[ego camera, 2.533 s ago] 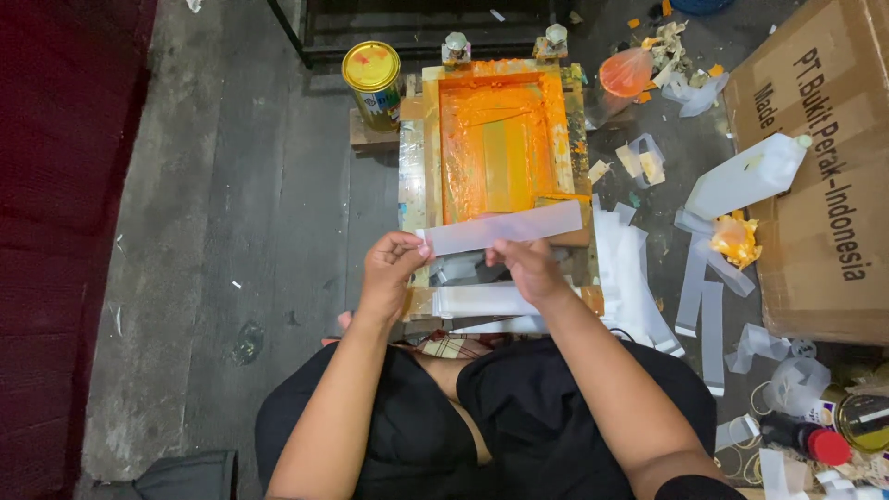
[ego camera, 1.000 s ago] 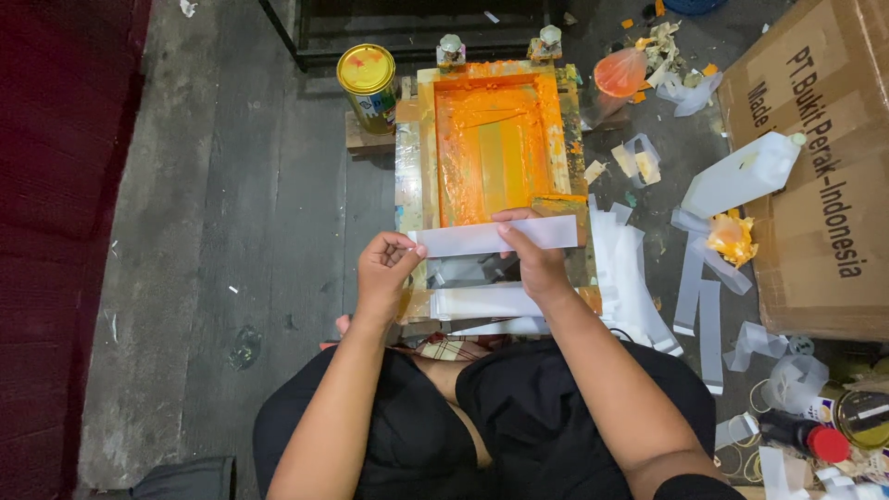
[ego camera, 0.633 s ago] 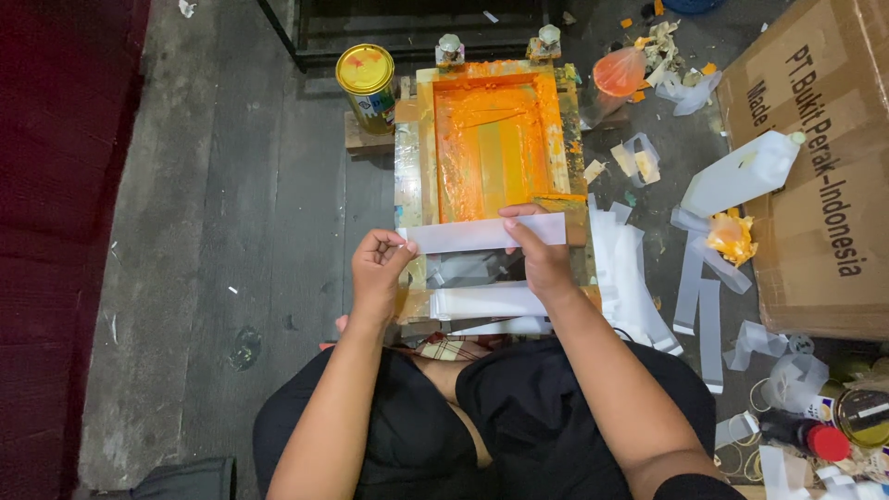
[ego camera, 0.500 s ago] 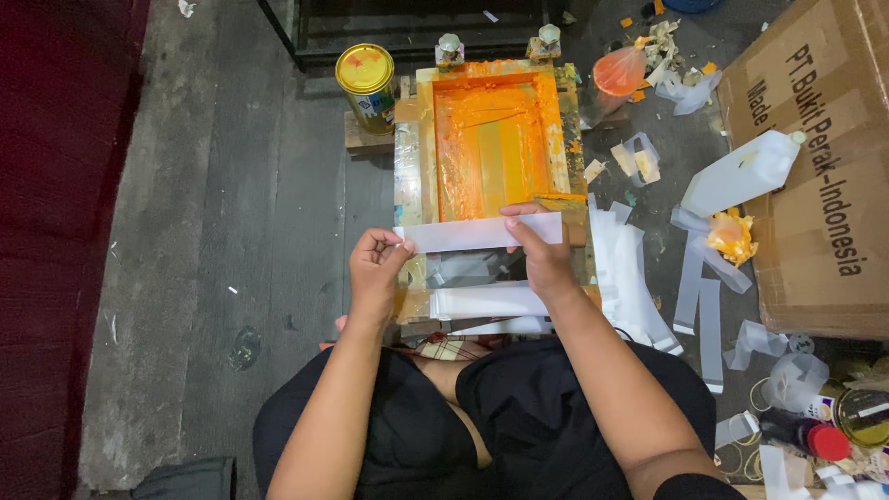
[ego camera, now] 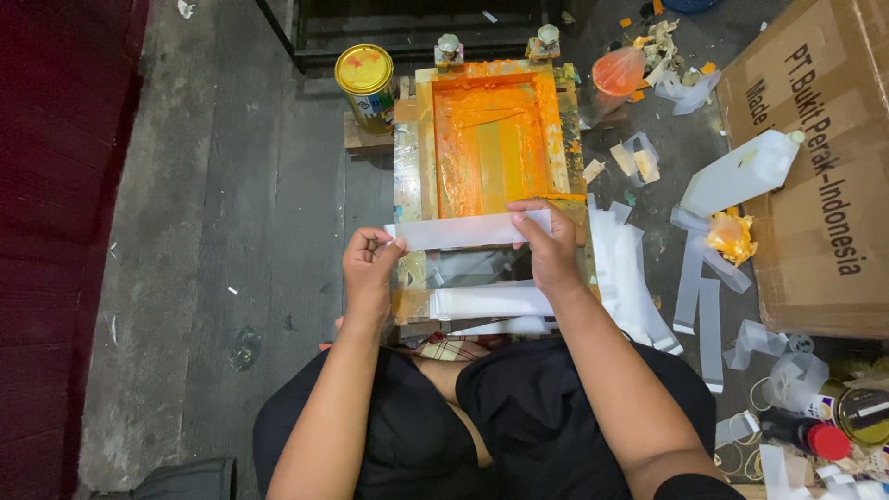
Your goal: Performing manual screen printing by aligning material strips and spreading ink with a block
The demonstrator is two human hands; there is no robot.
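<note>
A long, narrow strip of white translucent plastic film point(ego camera: 468, 230) stretches nearly level across the centre of the frame, slightly higher at its right end. It is pulled flat and taut, spanning the lower edge of an orange-inked, wooden-framed printing screen point(ego camera: 491, 139).

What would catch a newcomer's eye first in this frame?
The orange-smeared printing screen in its frame, at top centre, stands out most. Just below it, the left hand and right hand hold a white strip stretched across the frame's near edge. A large cardboard box fills the right side.
</note>
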